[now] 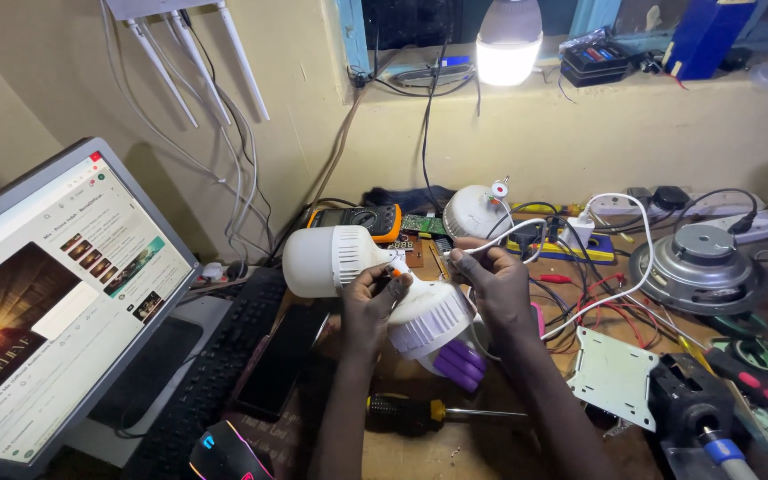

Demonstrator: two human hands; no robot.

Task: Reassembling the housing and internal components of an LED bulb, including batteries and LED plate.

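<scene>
Here the white bulb housing sits between left hand and right hand

place: electronics repair workshop | signs: multimeter, loose wires, speaker driver, screwdriver

— What's the bulb housing in my left hand made of, from your side?

— Smooth white plastic, matt, with a ribbed band near the rim. The second bulb behind it looks the same: frosted plastic dome, slotted plastic collar.

— I see purple cells under it, glossy wrap. And my right hand pinches a white cable, smooth rubbery sheath.

— The bench is bare wood, rough and scuffed. The speaker is dull grey metal; the plate is flat, pale sheet metal.

— The keyboard is matt black plastic, and the phone is glossy black glass.
</scene>
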